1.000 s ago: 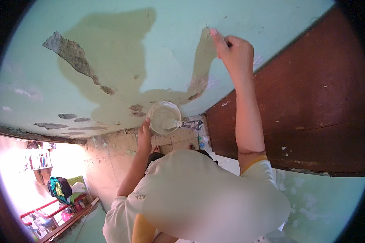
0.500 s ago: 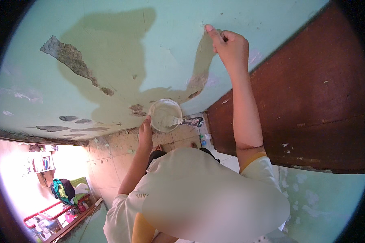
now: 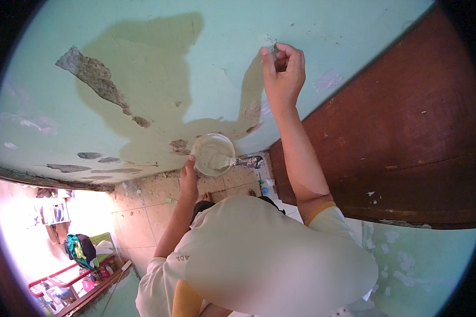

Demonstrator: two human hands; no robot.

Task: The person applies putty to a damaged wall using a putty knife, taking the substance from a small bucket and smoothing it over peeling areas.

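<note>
While the left hand grips the near left side of a round pale tub, thumb up against its rim and the other fingers mostly hidden, the tub hangs in front of the person's body, close to the foot of the wall. Inside it lies a whitish paste, spread over the bottom and smeared up the sides. A scraper-like tool leans across the tub's right edge, its pale end in the paste and its dark, blotched handle jutting out to the right, with neither hand on it. Higher up and to the right, the right hand is raised to the pale green wall, its thumb and forefinger curved toward each other just below a small chipped mark; whether anything is pinched between them cannot be told. To the left, a long grey patch shows where the paint is gone, partly within the person's shadow. A reddish-brown panel borders the wall on the right. Below are tan floor tiles, and at lower left, beyond them, a heap of clothes lies near a red-framed piece.
</note>
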